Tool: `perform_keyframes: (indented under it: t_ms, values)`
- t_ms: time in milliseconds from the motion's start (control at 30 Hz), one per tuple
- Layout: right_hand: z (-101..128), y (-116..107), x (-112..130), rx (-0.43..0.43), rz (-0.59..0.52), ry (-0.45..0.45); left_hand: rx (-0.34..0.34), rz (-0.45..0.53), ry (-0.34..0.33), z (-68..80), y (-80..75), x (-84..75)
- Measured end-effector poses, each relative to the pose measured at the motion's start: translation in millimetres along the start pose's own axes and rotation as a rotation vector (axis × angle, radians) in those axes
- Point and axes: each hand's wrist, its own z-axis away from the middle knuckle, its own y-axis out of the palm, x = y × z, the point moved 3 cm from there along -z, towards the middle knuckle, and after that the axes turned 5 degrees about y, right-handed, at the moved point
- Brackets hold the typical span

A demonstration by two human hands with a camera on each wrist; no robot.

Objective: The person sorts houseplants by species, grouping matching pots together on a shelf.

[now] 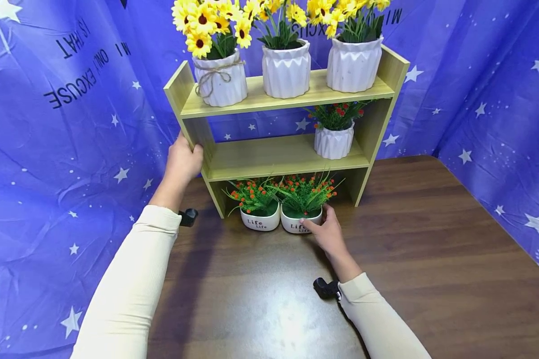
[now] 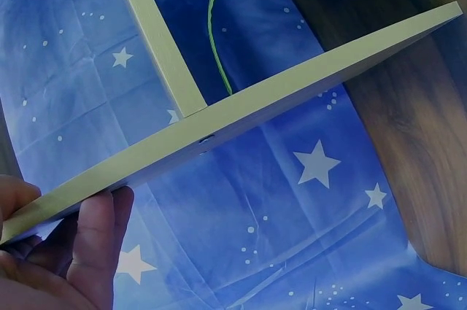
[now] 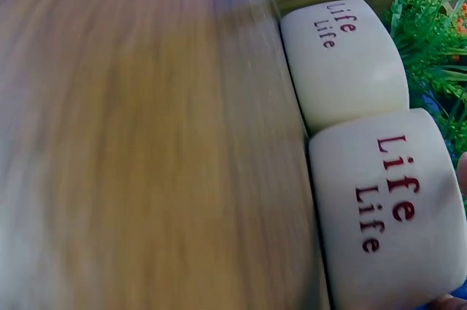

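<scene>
Blue cloth behind; my left hand [image 1: 181, 162] grips shelf [image 1: 197, 132] side, right hand [image 1: 325, 232] pinches pot [image 1: 298, 222] btm center, not yet lifted.

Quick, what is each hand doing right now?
Left hand: grips the side panel of the wooden shelf.
Right hand: fingers curled round the right "Life" pot on the table.

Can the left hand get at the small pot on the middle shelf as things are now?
Probably yes. The left hand grips the shelf's left side panel, beside that level. The middle shelf is open in front and bare up to the small pot at its right end, so nothing seems to block it.
</scene>
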Motion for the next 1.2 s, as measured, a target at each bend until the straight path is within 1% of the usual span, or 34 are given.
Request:
perform_keyframes:
  t_ms: [200, 333, 467, 567, 633, 767, 1000, 1133, 1200]
  values:
    - [-5, 5, -5, -0.002, -0.029, 0.001, 0.016, 0.006, -0.02, 1.5, 0.2, 0.4]
    - [-6, 6, -6, 0.001, -0.011, 0.011, 0.019, 0.009, -0.039, 2.4, 0.1, 0.3]
    - [-4, 1, -5, -0.017, 0.015, 0.004, 0.022, -0.003, -0.023, 0.8, 1.8, -0.2]
    - [2, -4, -2, -0.026, 0.066, -0.022, 0.018, -0.009, -0.006, -0.6, 2.0, -1.3]
    - [7, -9, 3, -0.029, 0.113, -0.053, 0.01, -0.011, 0.0, -1.4, 1.0, -1.2]
    - [19, -16, 14, -0.03, 0.171, -0.114, 0.004, -0.009, -0.002, -1.2, -0.5, 0.0]
    - [38, -23, 36, 0.009, 0.113, -0.167, 0.004, -0.012, 0.009, 1.5, -1.2, 0.5]
    - [45, -30, 54, -0.021, 0.11, -0.195, 0.004, -0.011, 0.001, 0.6, -0.7, 1.0]
    - [48, -32, 65, -0.03, 0.087, -0.217, 0.006, -0.01, -0.002, -0.2, -0.4, 0.4]
